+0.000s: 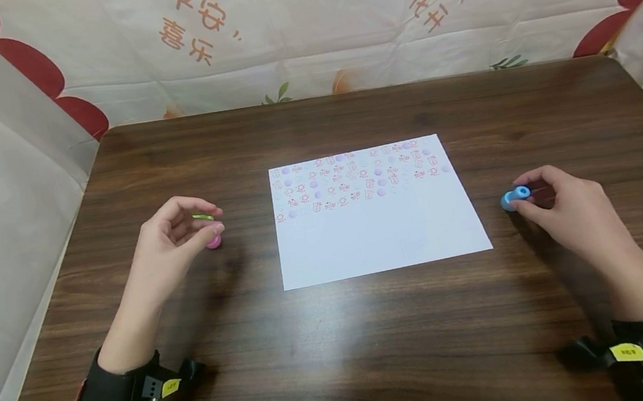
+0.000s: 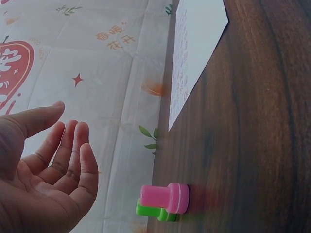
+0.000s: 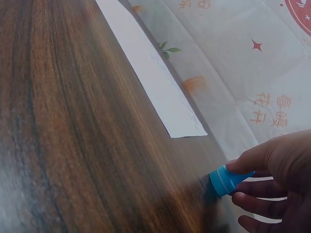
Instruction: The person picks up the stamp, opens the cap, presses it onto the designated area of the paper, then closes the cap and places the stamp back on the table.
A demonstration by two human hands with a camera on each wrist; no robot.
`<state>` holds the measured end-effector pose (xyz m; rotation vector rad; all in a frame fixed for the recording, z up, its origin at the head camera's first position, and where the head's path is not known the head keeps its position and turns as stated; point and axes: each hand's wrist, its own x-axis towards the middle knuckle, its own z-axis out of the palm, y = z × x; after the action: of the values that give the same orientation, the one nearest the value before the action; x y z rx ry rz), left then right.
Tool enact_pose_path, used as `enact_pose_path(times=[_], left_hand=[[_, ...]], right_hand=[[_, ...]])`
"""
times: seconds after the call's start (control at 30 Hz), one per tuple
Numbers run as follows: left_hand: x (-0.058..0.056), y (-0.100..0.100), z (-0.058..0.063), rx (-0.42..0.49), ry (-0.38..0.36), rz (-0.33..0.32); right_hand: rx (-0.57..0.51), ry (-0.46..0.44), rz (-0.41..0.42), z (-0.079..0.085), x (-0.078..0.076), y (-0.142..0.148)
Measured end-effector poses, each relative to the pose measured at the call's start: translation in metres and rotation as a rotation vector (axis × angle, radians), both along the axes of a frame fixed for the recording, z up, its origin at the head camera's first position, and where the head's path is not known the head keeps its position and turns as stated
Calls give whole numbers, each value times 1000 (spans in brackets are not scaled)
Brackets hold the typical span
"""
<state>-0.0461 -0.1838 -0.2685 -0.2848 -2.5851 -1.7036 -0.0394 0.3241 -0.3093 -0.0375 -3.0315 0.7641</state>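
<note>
My left hand [image 1: 166, 236] hovers with fingers loosely bent and nothing between them. In the left wrist view, a pink stamp [image 2: 163, 198] and a green stamp [image 2: 147, 209] stand on the table apart from that hand. From the head view the fingers partly cover both. On the other side, my right hand [image 1: 575, 206] pinches a blue stamp [image 3: 224, 181] by its handle, thumb on the near side and index finger behind. The stamp's wide base is down at the tabletop; whether it touches cannot be told.
A white sheet of paper [image 1: 380, 233] lies between the hands, its upper half covered with rows of small red and purple prints. It rests on a dark wooden table [image 1: 330, 366]. A patterned white cloth [image 1: 300, 22] hangs behind the far edge.
</note>
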Motion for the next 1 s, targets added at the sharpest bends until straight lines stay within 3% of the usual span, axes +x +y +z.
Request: enact_pose_path(times=[0.67,1.0], left_hand=[[1,-9,0,7,-12,28],[1,-16,-5,-161,11,74]], right_hand=[[-16,19,0,5,-1,-1],[-34,56,-2,9,0,-5]])
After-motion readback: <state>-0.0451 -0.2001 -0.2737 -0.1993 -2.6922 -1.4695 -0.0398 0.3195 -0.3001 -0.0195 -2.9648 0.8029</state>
